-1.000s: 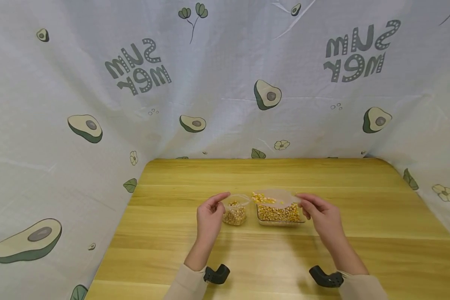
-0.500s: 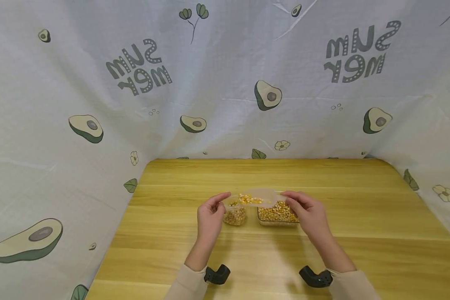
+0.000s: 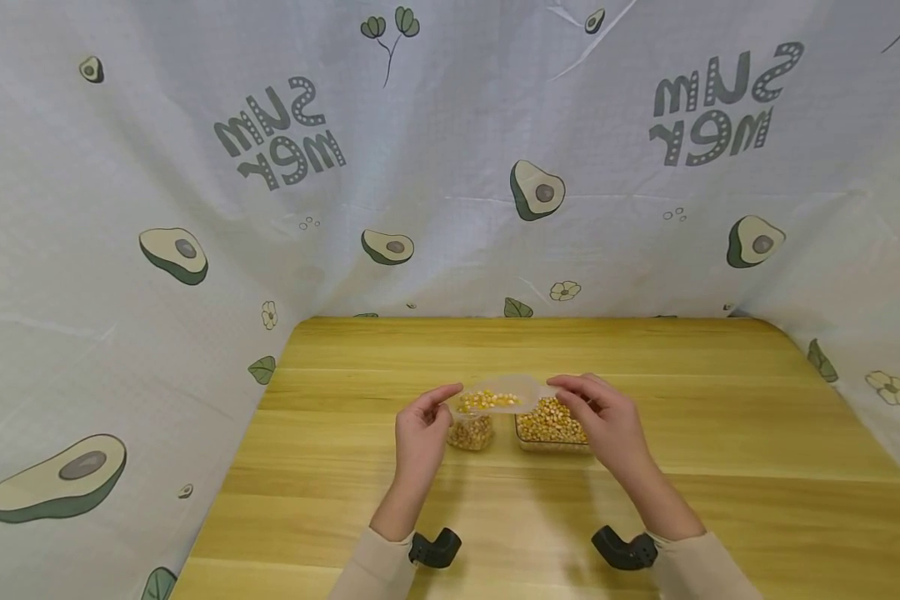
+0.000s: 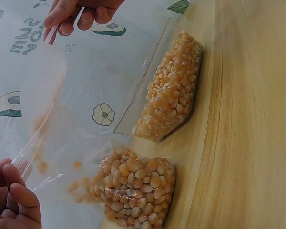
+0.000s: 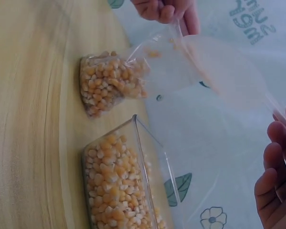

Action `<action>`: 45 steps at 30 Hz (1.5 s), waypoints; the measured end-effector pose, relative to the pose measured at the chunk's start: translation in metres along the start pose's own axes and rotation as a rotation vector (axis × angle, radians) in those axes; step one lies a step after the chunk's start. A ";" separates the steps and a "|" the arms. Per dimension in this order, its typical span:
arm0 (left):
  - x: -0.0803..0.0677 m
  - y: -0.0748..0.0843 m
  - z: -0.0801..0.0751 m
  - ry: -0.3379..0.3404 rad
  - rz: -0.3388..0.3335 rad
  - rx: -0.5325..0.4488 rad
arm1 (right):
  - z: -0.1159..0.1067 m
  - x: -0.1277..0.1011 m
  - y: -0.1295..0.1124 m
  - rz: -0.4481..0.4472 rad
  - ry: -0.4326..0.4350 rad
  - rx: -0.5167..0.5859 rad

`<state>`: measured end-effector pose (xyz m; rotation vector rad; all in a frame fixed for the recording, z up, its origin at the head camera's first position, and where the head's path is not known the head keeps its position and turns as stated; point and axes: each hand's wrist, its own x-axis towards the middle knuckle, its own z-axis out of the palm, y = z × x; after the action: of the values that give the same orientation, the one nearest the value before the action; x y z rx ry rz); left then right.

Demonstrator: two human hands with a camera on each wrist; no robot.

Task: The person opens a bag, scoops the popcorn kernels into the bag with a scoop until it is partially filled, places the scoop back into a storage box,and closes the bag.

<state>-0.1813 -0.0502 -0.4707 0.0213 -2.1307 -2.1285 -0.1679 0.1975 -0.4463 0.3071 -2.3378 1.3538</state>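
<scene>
Bright even light, soft faint shadows, wide-angle bending at head-view edges, wrist views slightly blurred

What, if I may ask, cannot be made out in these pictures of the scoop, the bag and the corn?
- Scoop: in both wrist views it is a clear blur, so its rim and load are unreadable.
- Bag mouth: in the head view the scoop covers it.
- Left hand: cut off by the left wrist view's edge, so its grip is unclear.
- Right hand: cut off by the right wrist view's edge.
- Container: its near right corner is hidden behind the right hand in the head view.
</scene>
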 end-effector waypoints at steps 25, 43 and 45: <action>0.001 0.000 -0.001 -0.016 0.026 0.009 | 0.001 0.016 -0.013 -0.328 0.029 -0.161; -0.001 0.000 -0.001 -0.016 0.034 0.015 | -0.006 0.007 -0.003 -0.278 -0.018 -0.177; -0.001 0.001 -0.001 -0.013 0.034 0.019 | -0.007 0.006 0.000 -0.282 -0.018 -0.183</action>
<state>-0.1799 -0.0508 -0.4703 -0.0269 -2.1418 -2.0954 -0.1714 0.2033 -0.4406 0.5696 -2.3078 1.0010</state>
